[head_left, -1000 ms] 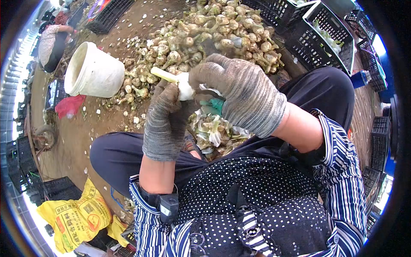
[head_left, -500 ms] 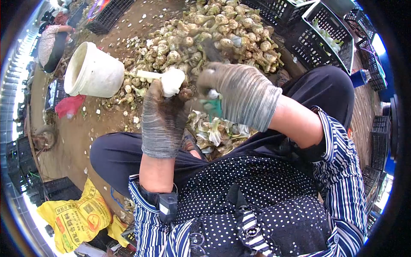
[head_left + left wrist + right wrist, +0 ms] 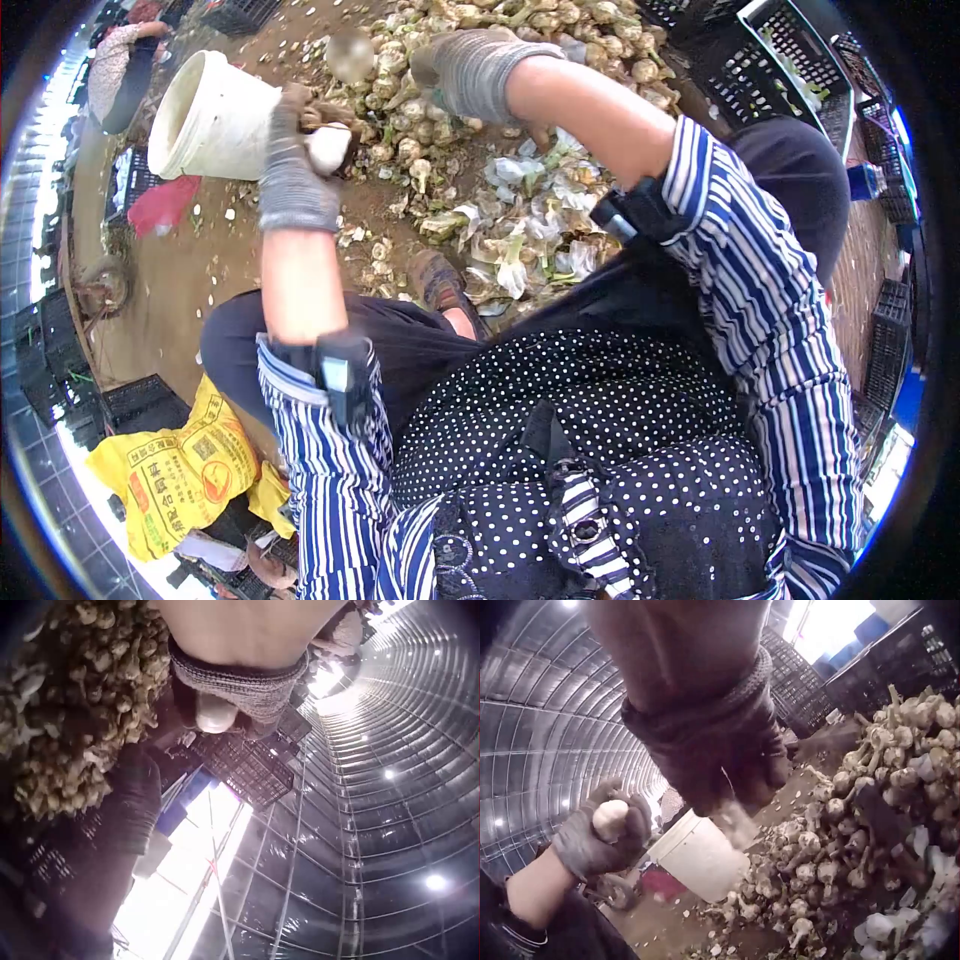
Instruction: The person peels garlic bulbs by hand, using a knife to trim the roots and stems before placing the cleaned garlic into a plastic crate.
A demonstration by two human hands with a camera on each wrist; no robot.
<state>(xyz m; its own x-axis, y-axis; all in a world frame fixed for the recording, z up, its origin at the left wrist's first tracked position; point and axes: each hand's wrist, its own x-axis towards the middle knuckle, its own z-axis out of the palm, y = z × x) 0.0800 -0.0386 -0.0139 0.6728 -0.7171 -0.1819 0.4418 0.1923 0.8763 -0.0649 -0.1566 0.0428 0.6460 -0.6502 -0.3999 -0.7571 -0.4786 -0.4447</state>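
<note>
Both hands have parted since a second ago: then they met close in front of the body over one garlic bulb, and now the left hand [image 3: 297, 170] has swung out to the left with that bulb while the right hand [image 3: 468, 68] has reached forward to the heap.

The left hand's gloved fingers [image 3: 634, 825] are curled round a peeled white garlic bulb [image 3: 329, 147], which bulges out between fingers and thumb; the left wrist view shows its pale round end [image 3: 215, 713] sitting in the glove's grip. Just past those fingers, touching or nearly touching them in the head view, lies a white bucket [image 3: 205, 125] tipped on its side, its mouth turned away to the left.

The right hand, also gloved, is over the near edge of a pile of unpeeled garlic [image 3: 520, 25]. Its fingers are bent downward, but whether they grip anything cannot be told: the head view shows only the back of the glove, and the right wrist view shows a blurred pale shape below the glove [image 3: 735, 821].

Below the right fingers, toward the person, lies a litter of white garlic skins and cut stems [image 3: 520, 225] on the dirt floor [image 3: 200, 280]. Black plastic crates [image 3: 790, 60] stand to the right of the heap.
</note>
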